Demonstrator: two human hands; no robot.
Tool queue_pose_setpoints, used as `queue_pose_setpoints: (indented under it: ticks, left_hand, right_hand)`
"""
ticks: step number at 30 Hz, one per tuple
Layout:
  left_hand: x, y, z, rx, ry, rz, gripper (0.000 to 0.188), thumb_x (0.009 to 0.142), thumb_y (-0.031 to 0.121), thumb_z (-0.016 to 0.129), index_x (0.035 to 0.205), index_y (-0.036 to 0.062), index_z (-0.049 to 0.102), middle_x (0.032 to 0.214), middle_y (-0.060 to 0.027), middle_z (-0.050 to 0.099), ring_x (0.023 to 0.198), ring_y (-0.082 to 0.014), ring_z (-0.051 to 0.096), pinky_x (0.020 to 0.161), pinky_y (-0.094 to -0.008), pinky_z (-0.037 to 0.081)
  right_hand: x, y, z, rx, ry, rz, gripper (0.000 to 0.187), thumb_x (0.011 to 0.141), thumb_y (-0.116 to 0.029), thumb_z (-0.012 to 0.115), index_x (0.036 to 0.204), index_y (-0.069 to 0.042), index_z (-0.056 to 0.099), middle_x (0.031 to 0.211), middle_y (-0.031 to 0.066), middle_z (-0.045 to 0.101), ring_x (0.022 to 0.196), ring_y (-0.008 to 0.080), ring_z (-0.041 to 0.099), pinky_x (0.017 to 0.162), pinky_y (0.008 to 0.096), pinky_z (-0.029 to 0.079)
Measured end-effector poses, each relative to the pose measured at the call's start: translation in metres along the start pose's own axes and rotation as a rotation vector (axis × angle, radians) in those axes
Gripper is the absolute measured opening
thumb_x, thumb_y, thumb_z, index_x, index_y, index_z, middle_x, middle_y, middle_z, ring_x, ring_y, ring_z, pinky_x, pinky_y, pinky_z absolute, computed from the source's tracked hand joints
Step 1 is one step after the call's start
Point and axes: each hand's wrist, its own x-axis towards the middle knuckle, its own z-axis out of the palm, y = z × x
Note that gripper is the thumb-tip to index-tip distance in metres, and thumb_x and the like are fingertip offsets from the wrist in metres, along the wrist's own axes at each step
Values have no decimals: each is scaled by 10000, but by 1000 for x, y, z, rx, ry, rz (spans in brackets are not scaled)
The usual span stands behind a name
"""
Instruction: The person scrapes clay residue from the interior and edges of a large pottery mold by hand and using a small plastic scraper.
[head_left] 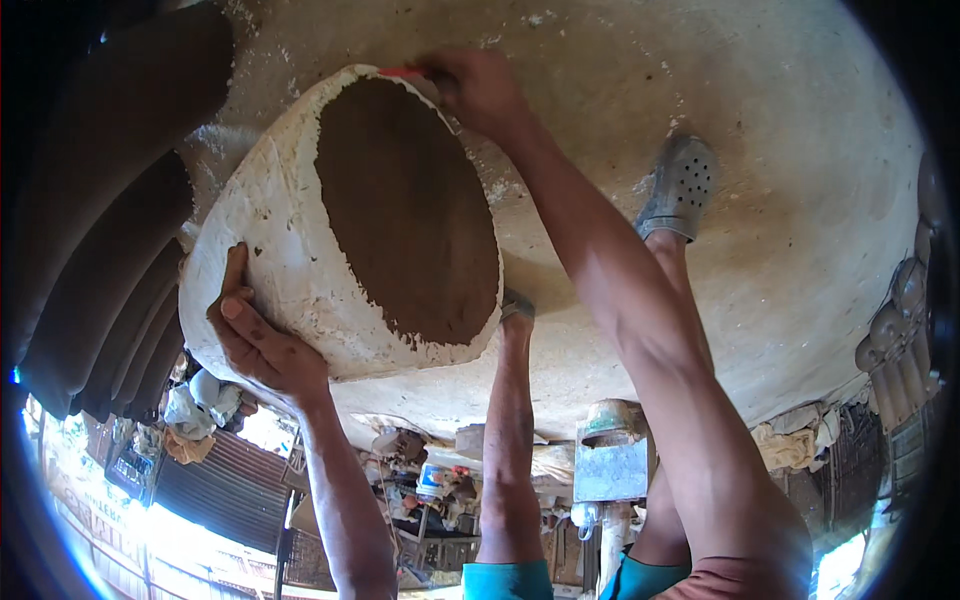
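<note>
A big, rounded white plaster mould (262,215) stands tilted, its broad open face turned to the right. Dark brown clay (405,215) lines or fills that face, with a ragged white rim around it. My left hand (265,345) holds the mould's lower left side, fingers and thumb laid along the plaster. Up at the far rim, my right hand (475,90) is closed around a thin red tool (400,72). The tool touches or nearly touches the rim; its held end is hidden in the fingers.
Several long, dark curved pieces (110,280) stand in a row at the left. My foot in a grey clog (680,185) is on the dusty floor (800,230), right of the mould. A grey metal box (611,460) and a white-and-blue bucket (432,481) are at the lower edge.
</note>
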Motion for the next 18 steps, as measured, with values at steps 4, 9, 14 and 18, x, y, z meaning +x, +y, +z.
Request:
queue_pose_setpoints:
  ticks: [4,9,14,18]
  left_hand:
    - [0,-9,-5,-27,29,-22,477,1123,375,340,1030,-12,602,1255,-147,689,1028,-183,576,947,-335,436]
    - [-1,-12,0,-58,45,-49,455,1124,369,340,1054,16,620,1226,-78,710,931,-102,569,851,-265,435]
    - [2,-13,0,-48,61,-25,489,1121,366,318,1087,-7,633,1230,-112,703,900,-116,572,797,-276,458]
    - [0,-8,4,-79,79,-57,499,1120,364,305,1101,-6,640,1233,-110,701,895,-126,563,792,-286,454]
  right_hand:
    - [19,9,31,96,-143,-100,262,830,5,640,1061,-63,744,988,127,735,907,337,710,823,409,569]
    - [-19,29,26,62,-305,-80,326,722,65,626,1007,-55,729,948,120,709,910,332,702,808,399,567]
    - [-67,50,23,90,-330,9,384,686,75,618,1028,-57,728,958,133,709,909,342,700,806,411,565]
    - [-85,60,13,42,-432,54,410,684,78,619,1057,-57,721,973,153,709,928,355,697,810,425,563]
